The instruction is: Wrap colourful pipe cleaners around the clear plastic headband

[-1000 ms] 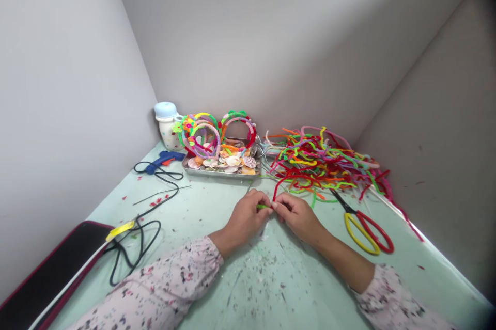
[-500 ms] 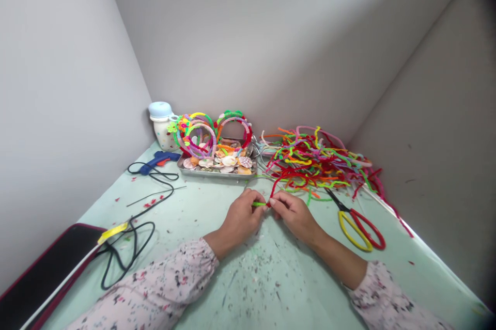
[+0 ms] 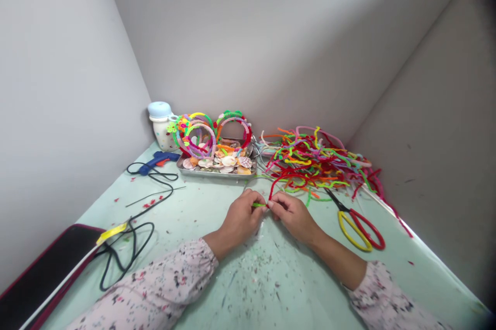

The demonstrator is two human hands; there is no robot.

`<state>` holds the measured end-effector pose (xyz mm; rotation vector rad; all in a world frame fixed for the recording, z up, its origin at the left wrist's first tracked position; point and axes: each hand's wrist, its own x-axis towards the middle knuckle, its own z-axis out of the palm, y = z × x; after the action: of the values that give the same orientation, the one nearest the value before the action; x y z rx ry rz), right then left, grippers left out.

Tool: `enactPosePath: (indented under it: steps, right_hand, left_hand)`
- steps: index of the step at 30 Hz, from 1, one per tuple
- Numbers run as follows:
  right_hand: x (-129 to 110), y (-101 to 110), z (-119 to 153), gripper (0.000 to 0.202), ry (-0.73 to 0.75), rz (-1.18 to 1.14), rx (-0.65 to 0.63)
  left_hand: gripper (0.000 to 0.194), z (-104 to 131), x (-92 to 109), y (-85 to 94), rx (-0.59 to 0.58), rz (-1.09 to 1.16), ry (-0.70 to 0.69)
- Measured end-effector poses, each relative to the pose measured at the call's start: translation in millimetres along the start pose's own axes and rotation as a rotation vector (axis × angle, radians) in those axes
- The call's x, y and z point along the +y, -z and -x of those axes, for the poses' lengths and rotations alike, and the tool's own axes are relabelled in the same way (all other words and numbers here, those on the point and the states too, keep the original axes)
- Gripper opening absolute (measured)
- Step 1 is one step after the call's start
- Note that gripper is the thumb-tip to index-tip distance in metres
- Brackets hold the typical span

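Near the middle of the table my left hand (image 3: 241, 218) pinches a short green pipe cleaner (image 3: 258, 205), whose end points toward my right hand. Fingertip to fingertip with it, my right hand (image 3: 293, 215) is closed on a red pipe cleaner (image 3: 272, 187) that rises from the pinch and curves back toward the pile. The red and green pieces meet between the fingertips; how they are joined is too small to tell.
Behind are a metal tray (image 3: 217, 174) of shells with decorated hoops (image 3: 201, 141), and a pile of pipe cleaners (image 3: 318, 157). Scissors (image 3: 360, 226) lie right. At left are a blue glue gun (image 3: 157, 162), its cord, a cup (image 3: 163, 128) and a black case (image 3: 46, 263).
The upright part of the red pipe cleaner has shifted slightly left at the fingertips. Both hands stay nearly in place and keep their pinch.
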<state>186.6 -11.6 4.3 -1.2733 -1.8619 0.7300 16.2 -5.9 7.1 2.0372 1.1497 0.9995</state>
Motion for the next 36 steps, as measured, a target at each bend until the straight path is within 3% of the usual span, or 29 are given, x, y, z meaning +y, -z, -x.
enactPosePath:
  steps: [9, 16, 26, 36]
  right_hand:
    - [0.3, -0.9, 0.6, 0.024, -0.003, -0.005, 0.010]
    - [-2.5, -2.9, 2.5, 0.011, 0.004, -0.052, 0.093]
    - [-4.7, -2.4, 1.9, 0.001, 0.181, -0.001, 0.144]
    - [-3.5, -0.5, 2.5, 0.011, 0.260, 0.054, 0.150]
  left_hand:
    - [0.006, -0.4, -0.2, -0.3, -0.002, 0.006, -0.007]
    - [0.007, 0.8, -3.1, -1.8, 0.043, 0.085, 0.025]
    - [0.007, 0.4, -1.6, -0.5, 0.057, 0.124, 0.033]
    - [0.009, 0.5, 1.4, 2.2, 0.067, 0.155, 0.021]
